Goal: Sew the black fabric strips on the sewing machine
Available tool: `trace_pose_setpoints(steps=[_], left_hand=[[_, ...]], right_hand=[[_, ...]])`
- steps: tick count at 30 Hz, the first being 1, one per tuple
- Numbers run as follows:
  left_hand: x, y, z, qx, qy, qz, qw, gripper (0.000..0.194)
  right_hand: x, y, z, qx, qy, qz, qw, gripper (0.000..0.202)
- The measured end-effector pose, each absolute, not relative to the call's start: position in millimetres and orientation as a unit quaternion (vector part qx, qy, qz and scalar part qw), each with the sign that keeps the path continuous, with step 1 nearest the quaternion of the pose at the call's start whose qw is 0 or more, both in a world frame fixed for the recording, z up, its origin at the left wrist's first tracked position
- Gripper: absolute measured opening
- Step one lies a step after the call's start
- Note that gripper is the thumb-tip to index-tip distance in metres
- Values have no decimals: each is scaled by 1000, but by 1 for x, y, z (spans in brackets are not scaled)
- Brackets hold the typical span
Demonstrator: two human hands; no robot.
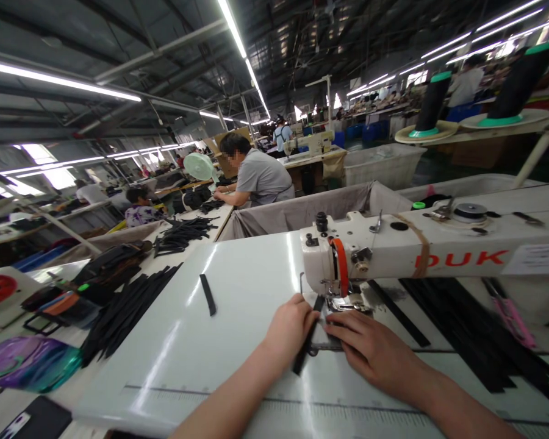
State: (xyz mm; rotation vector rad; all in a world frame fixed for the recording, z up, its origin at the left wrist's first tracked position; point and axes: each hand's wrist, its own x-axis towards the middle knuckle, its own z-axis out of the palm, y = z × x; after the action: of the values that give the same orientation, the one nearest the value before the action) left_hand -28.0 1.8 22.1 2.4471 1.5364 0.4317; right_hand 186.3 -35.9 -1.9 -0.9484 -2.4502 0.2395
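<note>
Pinched nearly closed, our left hand (289,328) grips a black fabric strip (304,355) just beside the sewing machine's presser foot (346,304), our right hand (373,346) resting near, its hold unclear, in what seems an aligning step calling for steady guidance.

Your sewing machine (387,253) looks smooth; left of it, the counter (251,256) is glossy, the cloth strip (301,361) you hold matt.

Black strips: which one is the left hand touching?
The slanting strip just left of the right hand; the left hand has fingers on it, while the other strips lie apart.
</note>
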Motion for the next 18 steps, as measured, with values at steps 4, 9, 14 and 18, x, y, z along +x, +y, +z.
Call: trace_pose_setpoints(steps=[4,9,14,18], left_hand=[[-17,-14,12,849,442,247,150,12],[-23,-14,4,842,409,296,192,16],[-21,-10,2,851,368,304,218,16],[-21,-9,3,857,356,305,215,17]], right_hand=[[189,-37,-2,-341,-902,93,249,35],[192,-35,-4,-350,-895,84,263,33],[190,-34,-4,-347,-894,64,276,29],[190,-34,-5,-347,-894,61,279,28]])
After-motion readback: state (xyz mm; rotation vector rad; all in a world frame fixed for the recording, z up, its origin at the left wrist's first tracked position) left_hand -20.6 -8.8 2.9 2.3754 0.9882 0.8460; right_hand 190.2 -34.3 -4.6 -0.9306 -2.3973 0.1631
